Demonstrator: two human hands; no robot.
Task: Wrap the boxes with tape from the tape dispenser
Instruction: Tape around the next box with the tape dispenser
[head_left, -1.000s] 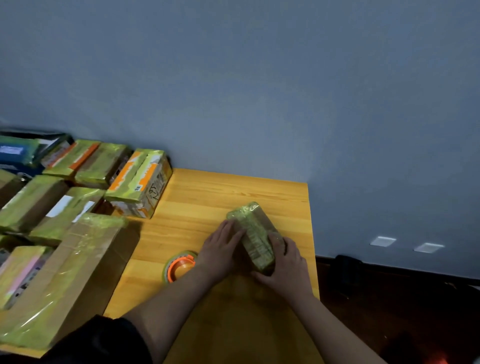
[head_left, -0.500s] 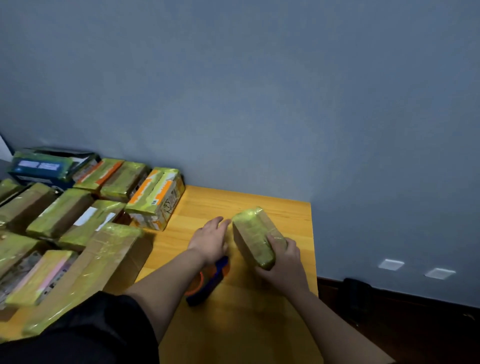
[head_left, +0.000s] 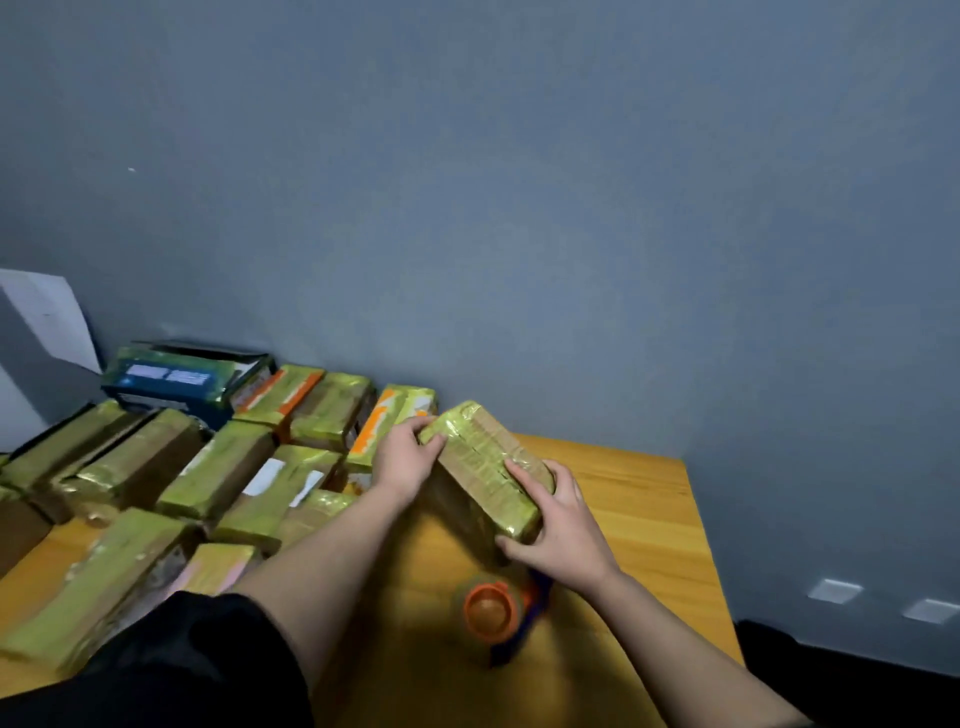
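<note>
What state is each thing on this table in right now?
Box in hands: taped, tilted, held at both ends.
Left hand: grips far end.
Right hand: grips near end.
Tape dispenser: lying on table, untouched.
Stacked boxes: taped, lying at left.

Two bare forearms, no watch or rings visible. Left arm (head_left: 332, 561) has a black short sleeve (head_left: 197, 660) well back from the fingers (head_left: 415, 431).
</note>
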